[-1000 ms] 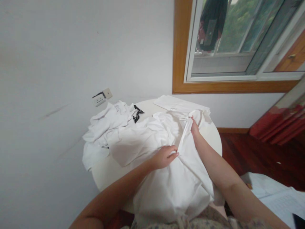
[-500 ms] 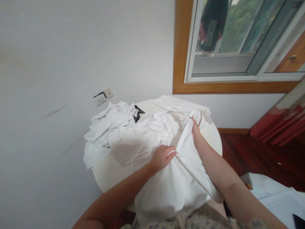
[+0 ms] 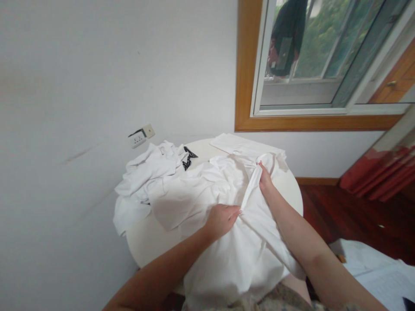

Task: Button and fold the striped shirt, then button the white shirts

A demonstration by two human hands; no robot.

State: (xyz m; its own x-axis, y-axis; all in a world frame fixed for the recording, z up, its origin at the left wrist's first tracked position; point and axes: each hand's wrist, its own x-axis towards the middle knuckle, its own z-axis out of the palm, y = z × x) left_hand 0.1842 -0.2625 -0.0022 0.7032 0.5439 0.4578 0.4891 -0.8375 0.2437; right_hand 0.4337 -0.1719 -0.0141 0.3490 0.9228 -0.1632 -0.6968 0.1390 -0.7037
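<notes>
A large white cloth garment (image 3: 233,255), possibly a shirt, is spread over the round table (image 3: 145,246) and hangs over its near edge onto my lap. My left hand (image 3: 223,219) pinches a fold of it near the middle. Farther off and to the right, my right hand (image 3: 265,175) grips the same edge, so a strip of fabric is pulled taut between the two hands. The cloth's full shape is hidden in its folds.
Crumpled white clothes (image 3: 152,166) with a black patterned strip (image 3: 188,158) lie at the table's left. A folded white cloth (image 3: 240,143) rests at the back. Beyond are a wall socket (image 3: 138,138), a wood-framed window (image 3: 243,86) and a red curtain (image 3: 372,172).
Both hands keep their hold on the white garment, with the left fingers shifting slightly along the fold. The whole view has tilted up a little.
</notes>
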